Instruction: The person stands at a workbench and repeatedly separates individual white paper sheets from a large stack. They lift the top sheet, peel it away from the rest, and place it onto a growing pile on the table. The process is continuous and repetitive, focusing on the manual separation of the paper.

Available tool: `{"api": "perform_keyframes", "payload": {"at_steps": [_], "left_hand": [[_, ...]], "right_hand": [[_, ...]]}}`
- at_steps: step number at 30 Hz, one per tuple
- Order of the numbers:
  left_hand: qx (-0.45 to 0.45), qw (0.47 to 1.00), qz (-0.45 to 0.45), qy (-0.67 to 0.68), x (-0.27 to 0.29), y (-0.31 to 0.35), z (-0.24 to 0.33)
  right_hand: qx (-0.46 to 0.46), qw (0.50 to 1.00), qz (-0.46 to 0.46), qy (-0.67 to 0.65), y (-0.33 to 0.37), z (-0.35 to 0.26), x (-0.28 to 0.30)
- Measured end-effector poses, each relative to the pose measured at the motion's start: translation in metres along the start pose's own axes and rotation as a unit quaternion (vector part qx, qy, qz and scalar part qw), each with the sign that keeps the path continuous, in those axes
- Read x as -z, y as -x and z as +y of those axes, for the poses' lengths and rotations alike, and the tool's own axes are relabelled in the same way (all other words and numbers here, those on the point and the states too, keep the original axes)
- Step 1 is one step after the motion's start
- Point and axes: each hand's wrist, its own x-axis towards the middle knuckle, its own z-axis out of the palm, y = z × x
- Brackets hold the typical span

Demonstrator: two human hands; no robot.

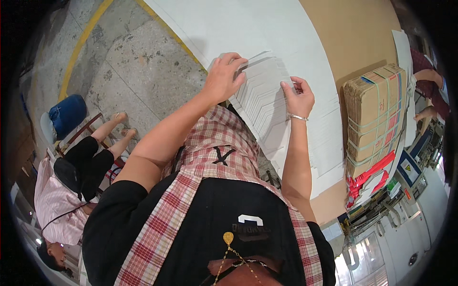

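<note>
A fanned stack of thin white card sheets (267, 95) lies in front of me, its edges staggered in steps. My left hand (225, 78) is at the stack's upper left edge, with fingers and thumb bent around the border of the sheets. On the opposite side, my right hand (300, 99) has its thumb against the sheets' edge and its other fingers curled; a bracelet circles that wrist. Between the hands, the far edge of a top sheet is slightly raised. The fingertips under the sheets are partly hidden.
The sheets rest on a large white surface (305, 38) beside a brown board (353, 28). To the right stands a strapped bundle of flat cardboard (374, 114), with red wrapping (372, 174) near it. A seated person (71, 186) is at left; another person's arm (427, 76) shows far right.
</note>
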Motion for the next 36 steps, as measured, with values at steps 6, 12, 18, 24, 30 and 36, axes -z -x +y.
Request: {"api": "perform_keyframes", "payload": {"at_steps": [6,12,18,24,30,36], "left_hand": [[-0.073,0.992,0.002,-0.105,-0.005,0.005,-0.004],[-0.095,0.975,-0.002,-0.2,-0.011,0.01,-0.005],[-0.083,0.968,-0.016,-0.235,-0.015,0.011,0.0],[-0.087,0.97,-0.014,-0.226,-0.012,0.012,0.002],[-0.138,0.964,-0.003,-0.229,-0.011,0.014,-0.002],[-0.143,0.947,-0.034,-0.285,-0.017,0.021,-0.001]], "right_hand": [[-0.097,0.99,-0.066,-0.081,-0.023,0.029,-0.01],[-0.103,0.987,-0.091,-0.086,-0.038,0.057,-0.019],[-0.099,0.984,-0.097,-0.112,-0.036,0.058,-0.012],[-0.129,0.983,-0.091,-0.091,-0.03,0.035,-0.008],[-0.073,0.989,-0.107,0.071,-0.023,0.009,0.008],[-0.005,0.992,-0.074,0.104,-0.017,0.041,0.01]]}}
